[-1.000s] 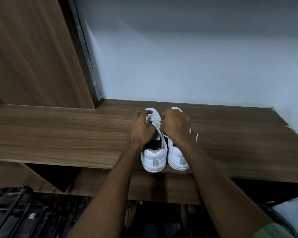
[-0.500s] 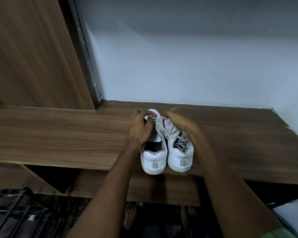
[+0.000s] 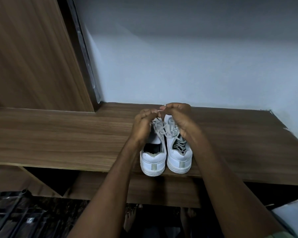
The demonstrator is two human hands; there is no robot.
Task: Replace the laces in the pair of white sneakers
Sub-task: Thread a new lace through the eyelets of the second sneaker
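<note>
Two white sneakers stand side by side, heels toward me, at the front edge of a wooden shelf [image 3: 58, 134]. The left sneaker [image 3: 152, 162] shows a dark open throat. The right sneaker [image 3: 179, 157] has loose grey-white laces [image 3: 163, 129] spilling across both shoes. My left hand [image 3: 144, 124] and my right hand [image 3: 178, 117] meet above the toes, fingers curled, pinching a lace between them. The toes of both shoes are hidden behind my hands.
A tall wooden panel [image 3: 33, 54] rises at the left and a pale wall [image 3: 179, 57] stands behind the shelf. The shelf's right end is near the wall corner [image 3: 272, 112]. Below the shelf are bare feet [image 3: 131, 219] and a dark metal grille [image 3: 15, 215].
Both hands have risen and come together above the toes, pulling the lace up. The right hand has moved off the right sneaker, uncovering its laces and tongue.
</note>
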